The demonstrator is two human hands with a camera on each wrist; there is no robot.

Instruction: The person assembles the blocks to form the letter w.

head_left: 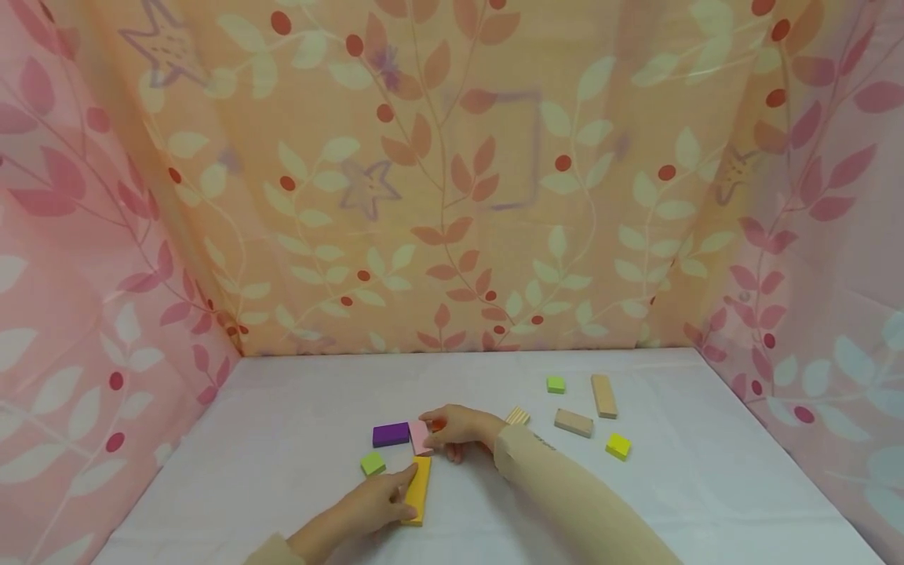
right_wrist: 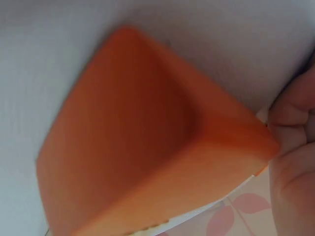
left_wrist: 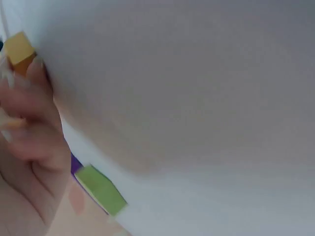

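Note:
My left hand (head_left: 377,502) grips a long yellow-orange block (head_left: 420,490), index finger near its far end and thumb near its close end. In the left wrist view the fingertips press against the end of this block (left_wrist: 19,48). Beyond it, my right hand (head_left: 462,425) holds a pink block (head_left: 420,439) between index finger and thumb. A purple block (head_left: 391,435) lies against the pink block's left side. Some orange (head_left: 438,424) shows through the gap between the right fingers. Close to the right wrist camera sits a large-looking orange block (right_wrist: 147,142).
Left of the yellow-orange block lies a green block (head_left: 373,464). To the right are a striped block (head_left: 518,416) partly behind the right wrist, two plain wooden blocks (head_left: 574,422), a yellow block (head_left: 617,446) and another green block (head_left: 555,384). Patterned curtains (head_left: 452,235) enclose the white table (head_left: 304,408).

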